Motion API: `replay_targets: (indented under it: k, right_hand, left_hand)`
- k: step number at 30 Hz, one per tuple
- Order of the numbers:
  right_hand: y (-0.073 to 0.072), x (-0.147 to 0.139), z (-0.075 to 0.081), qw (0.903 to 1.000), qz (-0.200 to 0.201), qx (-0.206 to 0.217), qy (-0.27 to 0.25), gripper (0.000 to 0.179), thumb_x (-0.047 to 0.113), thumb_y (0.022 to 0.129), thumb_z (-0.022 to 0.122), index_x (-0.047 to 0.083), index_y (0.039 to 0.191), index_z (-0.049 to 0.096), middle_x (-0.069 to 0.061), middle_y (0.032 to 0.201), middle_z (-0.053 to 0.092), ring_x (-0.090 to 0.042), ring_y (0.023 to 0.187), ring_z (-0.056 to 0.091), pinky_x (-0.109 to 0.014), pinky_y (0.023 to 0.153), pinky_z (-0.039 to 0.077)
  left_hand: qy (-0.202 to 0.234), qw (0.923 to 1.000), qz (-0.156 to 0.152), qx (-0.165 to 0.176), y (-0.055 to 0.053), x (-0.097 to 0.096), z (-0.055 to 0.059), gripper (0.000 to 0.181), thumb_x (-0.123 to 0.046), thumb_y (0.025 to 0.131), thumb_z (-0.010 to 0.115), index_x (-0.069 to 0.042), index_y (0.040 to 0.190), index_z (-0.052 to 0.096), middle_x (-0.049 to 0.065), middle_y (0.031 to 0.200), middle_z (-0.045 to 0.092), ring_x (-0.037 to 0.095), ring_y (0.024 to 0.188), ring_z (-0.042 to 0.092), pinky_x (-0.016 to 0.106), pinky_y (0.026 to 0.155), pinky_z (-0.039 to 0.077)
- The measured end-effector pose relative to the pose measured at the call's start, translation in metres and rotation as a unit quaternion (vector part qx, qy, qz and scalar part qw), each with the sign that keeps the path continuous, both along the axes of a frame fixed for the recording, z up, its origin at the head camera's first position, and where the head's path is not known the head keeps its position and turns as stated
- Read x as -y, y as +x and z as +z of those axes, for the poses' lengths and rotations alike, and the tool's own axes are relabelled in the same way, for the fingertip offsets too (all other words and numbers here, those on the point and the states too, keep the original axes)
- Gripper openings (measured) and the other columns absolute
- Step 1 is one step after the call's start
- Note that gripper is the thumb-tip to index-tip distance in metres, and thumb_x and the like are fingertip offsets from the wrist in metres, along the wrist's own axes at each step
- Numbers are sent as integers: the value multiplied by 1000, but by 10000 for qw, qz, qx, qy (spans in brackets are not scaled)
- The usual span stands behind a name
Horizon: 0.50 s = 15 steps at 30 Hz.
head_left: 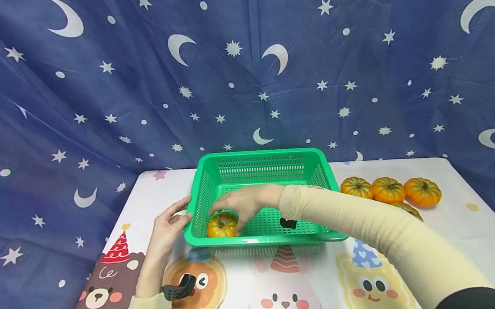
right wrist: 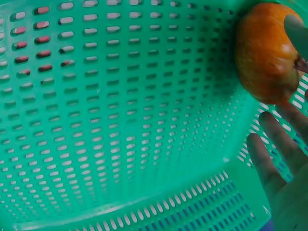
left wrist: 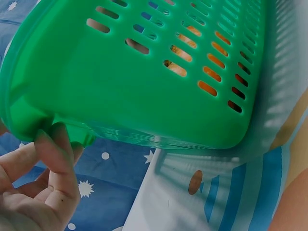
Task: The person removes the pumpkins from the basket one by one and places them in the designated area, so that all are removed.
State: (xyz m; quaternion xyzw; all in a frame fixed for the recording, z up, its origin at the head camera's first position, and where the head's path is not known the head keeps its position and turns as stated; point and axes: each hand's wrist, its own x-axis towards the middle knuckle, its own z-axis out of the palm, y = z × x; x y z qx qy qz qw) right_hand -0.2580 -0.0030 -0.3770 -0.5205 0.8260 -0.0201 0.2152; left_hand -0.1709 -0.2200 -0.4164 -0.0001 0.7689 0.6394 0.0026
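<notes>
A green plastic basket point(head_left: 265, 241) with slotted walls sits on the table. My left hand point(head_left: 168, 228) holds its left rim, and the fingertips point(left wrist: 53, 144) curl under the lip in the left wrist view. Inside, at the near left corner, lies a small orange pumpkin point(head_left: 221, 225). My right hand point(head_left: 250, 202) reaches over the basket to this pumpkin, thumb on one side. In the right wrist view the fingers point(right wrist: 281, 139) are spread and fairly straight beside the pumpkin point(right wrist: 264, 53); the palm's contact with it is hidden.
Right of the basket lie several more small pumpkins point(head_left: 388, 190), one partly behind my right sleeve point(head_left: 372, 222). A white cloth point(head_left: 470, 247) with cartoon animals covers the table. A blue curtain point(head_left: 242, 99) with moons and stars hangs behind it.
</notes>
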Motion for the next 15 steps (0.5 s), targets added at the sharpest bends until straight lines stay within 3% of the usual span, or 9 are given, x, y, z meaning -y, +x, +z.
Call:
replay_targets:
  k: [6, 15]
  right_hand:
    - [1, 6, -13, 9997, 232, 37, 17, 80, 26, 75, 82, 23, 143, 40, 3, 135, 50, -13, 122, 49, -29, 105, 41]
    - [1, 12, -22, 9999, 121, 75, -30, 77, 17, 73, 82, 23, 139, 43, 2, 131, 51, -12, 120, 50, -29, 105, 42]
  left_hand:
    - [-43, 10000, 22, 36, 0, -1, 0, 47, -4, 93, 56, -4, 139, 49, 22, 130, 50, -5, 83, 61, 16, 75, 50]
    - [-114, 9999, 20, 104, 0, 1, 0, 47, -6, 93, 56, -6, 140, 49, 21, 132, 50, -5, 83, 61, 16, 75, 49]
